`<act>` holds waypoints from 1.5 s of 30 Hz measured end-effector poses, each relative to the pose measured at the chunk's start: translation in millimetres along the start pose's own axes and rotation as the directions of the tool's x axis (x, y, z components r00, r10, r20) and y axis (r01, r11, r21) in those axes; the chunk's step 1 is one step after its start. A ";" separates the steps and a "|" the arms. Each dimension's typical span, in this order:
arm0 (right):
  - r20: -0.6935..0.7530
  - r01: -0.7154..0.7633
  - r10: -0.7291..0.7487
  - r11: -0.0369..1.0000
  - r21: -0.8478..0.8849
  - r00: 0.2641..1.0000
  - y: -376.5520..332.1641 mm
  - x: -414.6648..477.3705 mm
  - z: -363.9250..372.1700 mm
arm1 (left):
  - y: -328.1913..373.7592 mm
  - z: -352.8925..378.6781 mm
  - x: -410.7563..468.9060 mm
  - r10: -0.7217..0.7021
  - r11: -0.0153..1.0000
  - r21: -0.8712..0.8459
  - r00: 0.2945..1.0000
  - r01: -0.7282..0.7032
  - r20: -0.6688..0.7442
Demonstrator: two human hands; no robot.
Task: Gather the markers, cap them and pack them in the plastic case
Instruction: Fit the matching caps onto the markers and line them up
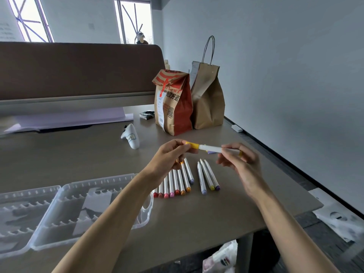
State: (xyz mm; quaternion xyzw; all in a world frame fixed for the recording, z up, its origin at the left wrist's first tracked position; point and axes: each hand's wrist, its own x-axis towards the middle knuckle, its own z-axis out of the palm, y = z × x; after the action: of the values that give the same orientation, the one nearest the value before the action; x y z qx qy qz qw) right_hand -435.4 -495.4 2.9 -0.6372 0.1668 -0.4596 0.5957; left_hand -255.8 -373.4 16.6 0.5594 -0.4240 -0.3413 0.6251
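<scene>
I hold a white marker point(211, 148) with yellow ends level above the table. My left hand point(171, 154) pinches its yellow cap point(192, 145) at the left end. My right hand point(239, 164) pinches the barrel near the right end. Below them, several capped markers point(176, 180) with red, pink and orange ends lie side by side. A group of three markers point(207, 177) with purple and yellow ends lies to their right. The clear plastic case point(65, 211) lies open at the lower left, its slots holding no markers.
A red-and-brown paper bag point(173, 103) and a plain brown paper bag point(208, 95) stand at the back. A white controller point(131, 135) lies left of them. A small purple thing point(211, 152) shows behind the held marker. The table edge runs along the right.
</scene>
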 end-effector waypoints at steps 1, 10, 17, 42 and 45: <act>0.002 -0.003 0.003 1.000 0.002 1.000 -0.5 -0.5 0.2 | -0.2 0.3 -0.2 0.006 1.000 0.029 1.000 -0.006 0.000; -0.002 -0.043 0.044 0.996 0.075 0.999 -2.5 -1.0 1.2 | -0.4 -0.6 -2.5 0.034 0.994 0.107 0.999 -0.034 -0.002; 0.068 -0.069 0.066 0.996 0.048 0.995 0.6 -1.4 4.5 | 5.4 -6.0 -2.5 0.094 0.989 0.121 0.995 -0.088 -0.040; 0.133 0.336 -0.327 0.714 -0.614 0.936 31.9 2.1 -2.7 | -12.5 -13.0 17.9 -0.001 0.933 0.339 0.943 0.120 -0.333; 0.147 0.316 -0.289 0.718 -0.620 0.946 32.6 2.2 -1.7 | -18.1 -14.8 20.0 -0.001 0.898 0.414 0.944 0.146 -0.331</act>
State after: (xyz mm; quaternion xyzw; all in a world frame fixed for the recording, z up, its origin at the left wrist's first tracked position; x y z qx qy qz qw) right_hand -424.6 -505.8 -26.2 -0.8282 0.1941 -0.4541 0.2650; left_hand -233.2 -388.0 1.5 0.7482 -0.3596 -0.1662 0.5322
